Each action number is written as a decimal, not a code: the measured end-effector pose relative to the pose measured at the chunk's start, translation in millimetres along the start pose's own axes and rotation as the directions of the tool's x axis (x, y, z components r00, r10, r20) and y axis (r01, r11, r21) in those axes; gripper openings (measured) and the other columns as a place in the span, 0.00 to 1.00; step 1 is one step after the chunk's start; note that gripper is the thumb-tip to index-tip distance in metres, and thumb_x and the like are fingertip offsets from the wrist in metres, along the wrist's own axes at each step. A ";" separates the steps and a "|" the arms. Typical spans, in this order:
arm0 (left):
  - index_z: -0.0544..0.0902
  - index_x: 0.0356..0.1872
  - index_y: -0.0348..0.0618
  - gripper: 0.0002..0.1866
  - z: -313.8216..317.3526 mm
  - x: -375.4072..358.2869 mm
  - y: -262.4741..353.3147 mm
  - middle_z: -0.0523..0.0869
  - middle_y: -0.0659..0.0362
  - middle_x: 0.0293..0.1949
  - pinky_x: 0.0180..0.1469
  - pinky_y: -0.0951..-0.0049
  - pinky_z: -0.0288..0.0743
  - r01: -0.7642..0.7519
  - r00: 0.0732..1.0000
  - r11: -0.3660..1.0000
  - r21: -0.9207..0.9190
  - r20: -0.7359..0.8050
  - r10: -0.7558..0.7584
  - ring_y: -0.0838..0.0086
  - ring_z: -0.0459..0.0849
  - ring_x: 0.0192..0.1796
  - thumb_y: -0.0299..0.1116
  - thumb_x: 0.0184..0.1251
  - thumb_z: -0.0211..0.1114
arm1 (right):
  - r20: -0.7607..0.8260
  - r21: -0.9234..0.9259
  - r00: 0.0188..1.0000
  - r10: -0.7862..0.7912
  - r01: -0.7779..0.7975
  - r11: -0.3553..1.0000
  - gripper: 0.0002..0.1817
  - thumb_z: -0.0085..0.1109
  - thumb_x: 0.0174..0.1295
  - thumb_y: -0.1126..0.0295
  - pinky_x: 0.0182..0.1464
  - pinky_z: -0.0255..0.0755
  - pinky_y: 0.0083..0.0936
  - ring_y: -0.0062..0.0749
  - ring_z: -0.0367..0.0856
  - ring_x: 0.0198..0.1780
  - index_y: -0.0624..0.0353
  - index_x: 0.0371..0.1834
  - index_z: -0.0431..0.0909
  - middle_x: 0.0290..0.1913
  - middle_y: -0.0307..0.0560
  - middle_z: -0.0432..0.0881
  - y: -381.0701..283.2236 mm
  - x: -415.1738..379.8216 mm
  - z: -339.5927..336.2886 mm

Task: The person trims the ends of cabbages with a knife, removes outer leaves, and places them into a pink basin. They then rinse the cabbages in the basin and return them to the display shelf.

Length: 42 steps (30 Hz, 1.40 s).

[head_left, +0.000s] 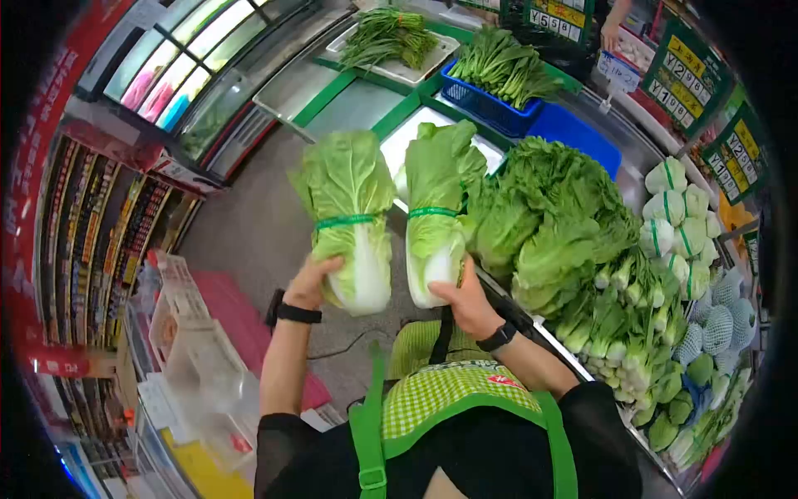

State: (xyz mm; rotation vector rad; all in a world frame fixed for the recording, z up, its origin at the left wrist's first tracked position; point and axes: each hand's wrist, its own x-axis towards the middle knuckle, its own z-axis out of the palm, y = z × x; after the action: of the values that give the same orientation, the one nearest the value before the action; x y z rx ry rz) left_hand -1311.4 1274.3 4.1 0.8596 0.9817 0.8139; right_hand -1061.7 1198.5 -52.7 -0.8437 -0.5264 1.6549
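Note:
Two napa cabbages are held up side by side in front of me, leafy ends pointing away. My left hand (309,284) is wrapped round the lower side of the left cabbage (353,220), which has green tape about its middle. In my right hand (468,301) is the slimmer right cabbage (435,220), my thumb lying across its white base; green tape binds it too. A narrow gap separates the two. The fingers beneath each cabbage are partly hidden.
Leaf lettuce (557,216) and bok choy (619,324) are heaped on the stand to my right. Beyond lie a blue basket (490,100) of greens and a white tray (440,51). White crates (199,349) stand at left. Another person's hand (611,35) shows at top right.

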 end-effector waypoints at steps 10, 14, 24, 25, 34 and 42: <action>0.69 0.56 0.38 0.30 -85.6 311.8 90.5 0.78 0.59 0.50 0.55 0.70 0.69 0.072 0.871 0.940 0.333 0.438 -0.222 0.71 0.76 0.51 0.29 0.49 0.68 | -0.502 -0.156 0.787 -0.357 0.324 0.933 0.49 0.64 0.43 0.79 0.59 0.63 0.30 0.35 0.65 0.58 0.60 0.67 0.43 0.59 0.49 0.62 0.6 150.7 26.4; 0.69 0.55 0.39 0.28 -101.4 402.0 83.7 0.79 0.58 0.49 0.53 0.70 0.71 0.233 0.797 0.890 0.391 0.448 -0.406 0.70 0.77 0.51 0.25 0.50 0.68 | -0.651 -0.192 0.648 -0.394 0.363 0.912 0.47 0.63 0.44 0.79 0.60 0.63 0.30 0.35 0.65 0.58 0.60 0.67 0.43 0.58 0.49 0.63 9.0 193.3 46.8; 0.69 0.55 0.39 0.27 -132.1 484.1 14.9 0.79 0.56 0.48 0.54 0.68 0.72 0.397 0.607 0.743 0.538 0.454 -0.653 0.68 0.78 0.50 0.28 0.51 0.67 | -0.837 -0.279 0.419 -0.353 0.228 0.933 0.48 0.63 0.44 0.82 0.61 0.61 0.29 0.35 0.64 0.60 0.60 0.68 0.43 0.61 0.48 0.61 42.1 271.4 76.4; 0.69 0.55 0.39 0.27 -133.1 486.7 10.3 0.79 0.56 0.48 0.54 0.68 0.72 0.454 0.569 0.717 0.529 0.446 -0.690 0.68 0.78 0.50 0.27 0.51 0.67 | -0.827 -0.330 0.419 -0.374 0.177 0.927 0.48 0.63 0.43 0.81 0.61 0.61 0.29 0.35 0.63 0.60 0.61 0.68 0.43 0.61 0.49 0.60 44.9 280.1 77.7; 0.53 0.63 0.36 0.41 -136.4 487.3 -14.8 0.74 0.50 0.52 0.53 0.65 0.73 0.474 0.606 0.760 0.445 0.462 -0.648 0.64 0.76 0.52 0.22 0.49 0.68 | -0.835 -0.476 0.363 -0.414 -0.099 0.874 0.50 0.65 0.38 0.76 0.63 0.56 0.29 0.39 0.60 0.62 0.67 0.66 0.45 0.60 0.55 0.60 55.6 327.3 95.0; 0.38 0.66 0.32 0.60 -144.7 455.1 -10.3 0.67 0.43 0.57 0.55 0.65 0.71 0.202 0.857 0.762 0.615 0.266 -0.441 0.62 0.72 0.56 0.31 0.39 0.77 | -0.760 -0.650 0.280 -0.586 -0.296 0.700 0.48 0.65 0.38 0.71 0.62 0.54 0.37 0.48 0.60 0.60 0.66 0.65 0.49 0.57 0.60 0.62 65.1 306.7 98.5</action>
State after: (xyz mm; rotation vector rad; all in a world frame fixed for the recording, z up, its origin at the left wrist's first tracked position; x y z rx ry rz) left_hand -1290.7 1701.2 -209.1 1.2622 0.9799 0.0027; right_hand -1207.3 1486.7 -113.8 -2.1048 -0.2990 0.3534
